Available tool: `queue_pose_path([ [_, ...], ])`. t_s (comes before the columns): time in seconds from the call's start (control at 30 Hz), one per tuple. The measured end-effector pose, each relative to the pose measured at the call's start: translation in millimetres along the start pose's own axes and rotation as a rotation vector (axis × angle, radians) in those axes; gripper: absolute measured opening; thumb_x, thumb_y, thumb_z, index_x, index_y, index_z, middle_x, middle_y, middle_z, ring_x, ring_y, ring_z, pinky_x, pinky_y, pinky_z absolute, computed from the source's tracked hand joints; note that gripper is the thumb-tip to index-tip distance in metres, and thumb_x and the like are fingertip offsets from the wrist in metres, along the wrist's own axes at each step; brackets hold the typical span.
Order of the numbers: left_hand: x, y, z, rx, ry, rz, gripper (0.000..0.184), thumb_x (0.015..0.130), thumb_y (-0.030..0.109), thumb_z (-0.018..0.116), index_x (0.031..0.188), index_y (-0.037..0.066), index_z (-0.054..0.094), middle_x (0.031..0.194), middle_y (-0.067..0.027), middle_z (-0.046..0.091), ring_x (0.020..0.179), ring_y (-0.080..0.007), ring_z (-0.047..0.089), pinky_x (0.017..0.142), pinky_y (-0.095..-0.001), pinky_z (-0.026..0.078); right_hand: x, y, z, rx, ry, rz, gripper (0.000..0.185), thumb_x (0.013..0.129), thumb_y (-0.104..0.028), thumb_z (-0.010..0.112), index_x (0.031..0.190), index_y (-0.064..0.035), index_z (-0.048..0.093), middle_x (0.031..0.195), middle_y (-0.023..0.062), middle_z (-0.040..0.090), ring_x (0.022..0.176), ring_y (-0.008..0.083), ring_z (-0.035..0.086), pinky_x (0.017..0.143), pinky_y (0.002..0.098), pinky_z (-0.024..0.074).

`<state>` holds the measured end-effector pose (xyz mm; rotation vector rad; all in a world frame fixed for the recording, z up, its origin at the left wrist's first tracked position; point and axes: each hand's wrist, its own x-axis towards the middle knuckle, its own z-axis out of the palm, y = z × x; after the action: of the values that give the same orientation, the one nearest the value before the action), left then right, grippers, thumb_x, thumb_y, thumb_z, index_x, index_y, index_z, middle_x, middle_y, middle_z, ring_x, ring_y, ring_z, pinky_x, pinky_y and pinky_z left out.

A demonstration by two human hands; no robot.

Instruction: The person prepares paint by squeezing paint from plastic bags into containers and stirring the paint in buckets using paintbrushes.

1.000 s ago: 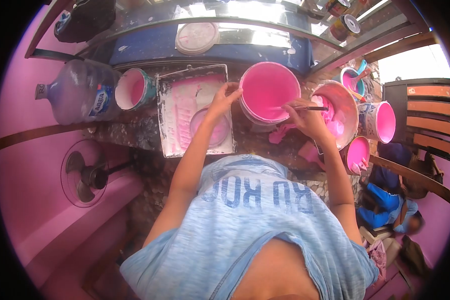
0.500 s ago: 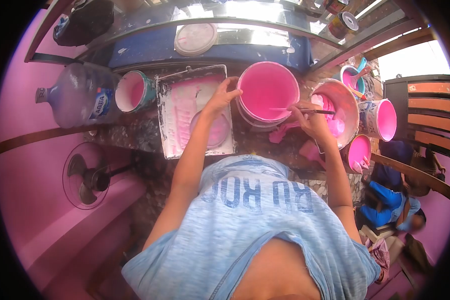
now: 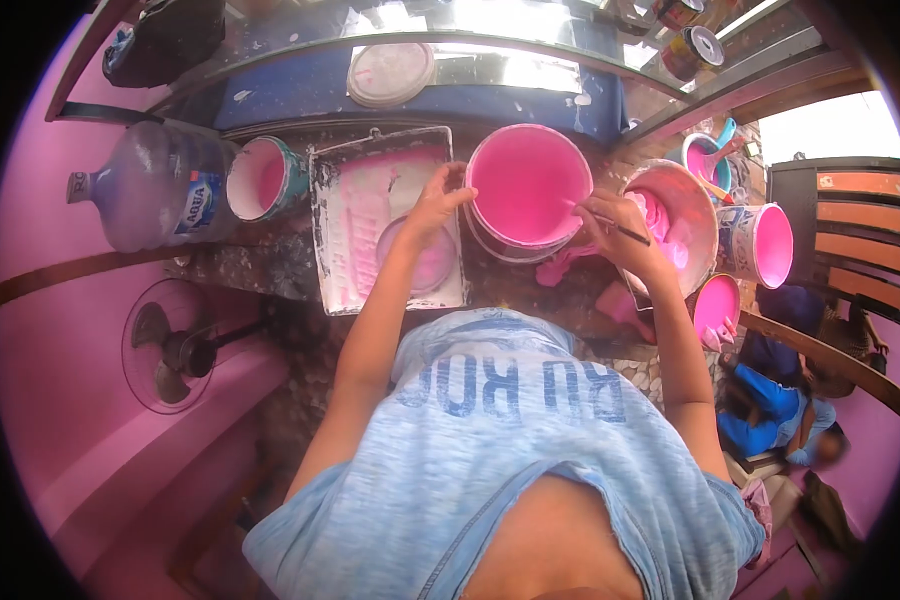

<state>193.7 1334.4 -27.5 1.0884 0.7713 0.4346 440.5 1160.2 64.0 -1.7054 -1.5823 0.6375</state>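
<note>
A bucket of pink paint stands in front of me, its inner wall coated pink. My left hand grips the bucket's left rim, with the thumb at the edge and the fingers along the outside. At the right rim, my right hand is closed round a slim paintbrush with a dark handle; its pink-coated end is at the bucket's inner edge, partly hidden by the fingers. A paint tray smeared pink and white lies left of the bucket, with a round lid on it.
Right of me stand a wide tub holding pink-coated things and several smaller paint pots. At the left are a teal pot, a water jug and a fan. A person in blue is at the far right.
My right hand has drawn the paintbrush from over the paint toward the bucket's right rim, and its handle now tilts more. The bucket has shifted slightly left, with my left hand still on it.
</note>
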Motion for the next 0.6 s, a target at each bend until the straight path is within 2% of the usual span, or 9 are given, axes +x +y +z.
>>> queue_pose_path([
  [0.07, 3, -4, -2, 0.013, -0.003, 0.039, 0.049, 0.082, 0.012, 0.070, 0.126, 0.001, 0.052, 0.115, -0.0070, 0.059, 0.106, -0.0154, 0.056, 0.096, -0.0301, 0.042, 1, -14, -6, 0.037, -0.084, 0.014, 0.011, 0.089, -0.005, 0.063, 0.095, 0.0028, 0.068, 0.084, 0.0162, 0.064, 0.069, 0.0304, 0.062, 0.061, 0.0370, 0.0476],
  [0.23, 0, 31, 22, -0.005, -0.063, 0.113, 0.048, 0.080, 0.008, 0.070, 0.125, 0.001, 0.053, 0.114, -0.0060, 0.059, 0.107, -0.0150, 0.055, 0.097, -0.0288, 0.042, -7, -18, -11, -0.068, 0.109, 0.054, 0.009, 0.088, -0.005, 0.064, 0.090, 0.0038, 0.068, 0.082, 0.0169, 0.064, 0.073, 0.0307, 0.064, 0.064, 0.0367, 0.0497],
  [0.33, 2, 48, 22, 0.052, -0.110, 0.086, 0.046, 0.081, 0.006, 0.070, 0.124, 0.001, 0.054, 0.112, -0.0055, 0.059, 0.108, -0.0151, 0.055, 0.097, -0.0289, 0.041, -24, -20, -5, -0.035, -0.050, 0.050, 0.010, 0.088, -0.003, 0.063, 0.091, 0.0050, 0.067, 0.083, 0.0170, 0.065, 0.075, 0.0309, 0.064, 0.066, 0.0368, 0.0499],
  [0.37, 2, 51, 22, 0.065, -0.130, 0.067, 0.047, 0.081, 0.008, 0.072, 0.124, 0.001, 0.055, 0.113, -0.0056, 0.059, 0.109, -0.0148, 0.055, 0.098, -0.0290, 0.042, -26, -23, 4, 0.020, -0.025, -0.016, 0.011, 0.089, -0.003, 0.061, 0.092, 0.0060, 0.067, 0.085, 0.0172, 0.066, 0.074, 0.0306, 0.064, 0.066, 0.0366, 0.0501],
  [0.47, 0, 54, 32, 0.129, -0.175, 0.073, 0.050, 0.081, 0.012, 0.076, 0.124, 0.001, 0.054, 0.114, -0.0057, 0.059, 0.109, -0.0149, 0.054, 0.099, -0.0295, 0.041, -28, -23, 18, 0.181, 0.089, 0.103, 0.011, 0.090, -0.003, 0.061, 0.092, 0.0062, 0.067, 0.086, 0.0171, 0.067, 0.073, 0.0296, 0.064, 0.066, 0.0363, 0.0501],
  [0.6, -5, 59, 39, 0.160, -0.189, 0.082, 0.051, 0.082, 0.014, 0.077, 0.125, 0.001, 0.054, 0.114, -0.0058, 0.058, 0.109, -0.0146, 0.054, 0.098, -0.0293, 0.042, -47, -12, 20, 0.017, 0.352, 0.170, 0.010, 0.091, -0.002, 0.060, 0.089, 0.0049, 0.068, 0.082, 0.0154, 0.066, 0.072, 0.0271, 0.064, 0.064, 0.0351, 0.0498],
])
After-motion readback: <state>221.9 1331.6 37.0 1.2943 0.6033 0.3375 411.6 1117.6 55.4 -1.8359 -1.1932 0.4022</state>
